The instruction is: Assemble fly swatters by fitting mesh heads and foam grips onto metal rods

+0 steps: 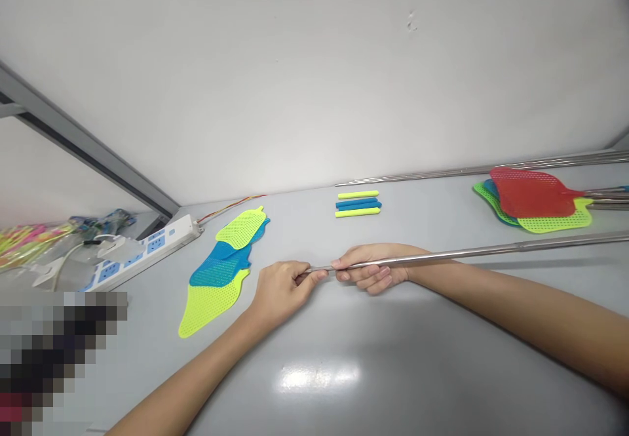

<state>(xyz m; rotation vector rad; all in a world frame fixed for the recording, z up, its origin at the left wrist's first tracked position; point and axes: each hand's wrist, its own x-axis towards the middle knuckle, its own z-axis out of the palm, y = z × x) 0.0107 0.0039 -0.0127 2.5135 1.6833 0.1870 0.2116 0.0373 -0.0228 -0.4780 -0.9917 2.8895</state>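
A long silver telescopic rod (pixel 457 254) runs from the middle of the view out past the right edge, thicker toward the right. My left hand (pixel 285 286) pinches its thin left end between thumb and fingers. Just beside it, my right hand (pixel 371 270) grips the rod from below, thumb along it and fingers curled. Left of my hands lie yellow-green and blue perforated fly swatter heads (pixel 219 263), overlapping in a slanted row. Behind my hands, several yellow and blue plastic handle sleeves (pixel 358 204) lie side by side on the grey table (pixel 314 344).
At the back right, red, blue and yellow-green swatter heads (pixel 533 192) lie stacked with rods attached. More metal rods (pixel 417 175) lie along the wall. On the left are a white power strip (pixel 147 252) with plugs, bagged colourful items (pixel 34 242) and a metal frame post (pixel 83 134).
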